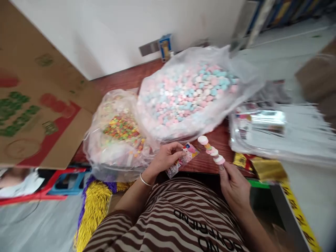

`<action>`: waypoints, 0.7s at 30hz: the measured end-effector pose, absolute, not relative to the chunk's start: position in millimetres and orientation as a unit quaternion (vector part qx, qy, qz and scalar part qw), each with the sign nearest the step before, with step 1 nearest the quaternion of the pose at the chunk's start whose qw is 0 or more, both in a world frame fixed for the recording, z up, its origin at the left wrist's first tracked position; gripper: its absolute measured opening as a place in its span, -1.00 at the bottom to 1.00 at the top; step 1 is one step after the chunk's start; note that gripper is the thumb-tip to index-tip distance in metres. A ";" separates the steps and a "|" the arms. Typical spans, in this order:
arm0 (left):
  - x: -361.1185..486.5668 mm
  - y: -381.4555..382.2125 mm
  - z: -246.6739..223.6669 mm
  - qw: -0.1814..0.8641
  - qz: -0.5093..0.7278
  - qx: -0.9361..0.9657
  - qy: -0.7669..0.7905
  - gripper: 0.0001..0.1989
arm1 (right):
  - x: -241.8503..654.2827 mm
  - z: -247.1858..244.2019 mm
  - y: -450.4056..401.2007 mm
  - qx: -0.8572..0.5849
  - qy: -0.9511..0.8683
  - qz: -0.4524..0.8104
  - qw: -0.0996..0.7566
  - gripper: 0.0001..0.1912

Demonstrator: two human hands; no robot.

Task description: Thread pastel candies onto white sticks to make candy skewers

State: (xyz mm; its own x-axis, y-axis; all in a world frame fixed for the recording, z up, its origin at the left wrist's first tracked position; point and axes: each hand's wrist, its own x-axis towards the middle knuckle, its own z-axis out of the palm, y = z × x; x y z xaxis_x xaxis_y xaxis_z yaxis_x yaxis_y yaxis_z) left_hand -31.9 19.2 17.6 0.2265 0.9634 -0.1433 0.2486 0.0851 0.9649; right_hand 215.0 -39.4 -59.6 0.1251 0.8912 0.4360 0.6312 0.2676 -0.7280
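Observation:
My left hand (168,155) pinches a small printed plastic packet (189,153) with pink and yellow artwork, just in front of the clear bags. Between the fingertips of my right hand (234,185) is the lower end of a candy skewer (211,150), a short stack of white and pink marshmallow-like pieces with an orange-yellow piece among them. The skewer tilts up and to the left, apart from the packet. Beyond the hands, a large clear bag (181,129) holds pink, white and blue marshmallows, and a smaller clear bag (96,140) holds multicoloured candies.
A printed cardboard box (39,87) rises at the left. Stacked clear plastic packaging (296,136) lies at the right, near a gold foil piece (270,169). A small blue box (165,47) stands by the wall. Yellow fringe (97,206) hangs at lower left.

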 end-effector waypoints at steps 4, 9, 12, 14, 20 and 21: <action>-108.1 -3.7 39.5 0.358 0.493 0.485 0.628 -0.72 | 182.8 -39.2 -14.2 -0.507 -0.715 0.142 0.460 -0.74; -189.7 -24.7 24.1 0.219 0.536 0.371 0.727 -0.67 | 122.8 -7.2 8.6 -0.388 -0.784 0.211 0.437 -0.72; -213.8 -25.5 0.0 0.240 0.553 0.316 0.732 -0.55 | 96.8 0.7 26.0 -0.382 -0.795 0.204 0.426 -0.75; -220.4 -21.6 -12.7 0.254 0.560 0.301 0.729 -0.42 | 85.3 2.5 39.9 -0.398 -0.794 0.169 0.427 -0.75; -208.7 -9.2 -15.0 0.067 0.496 0.375 0.780 -0.30 | 70.3 7.8 75.6 -0.497 -0.794 0.003 0.350 -0.76; -203.4 -8.5 -11.8 0.052 0.505 0.389 0.769 -0.31 | 72.5 9.6 76.9 -0.508 -0.793 -0.007 0.336 -0.76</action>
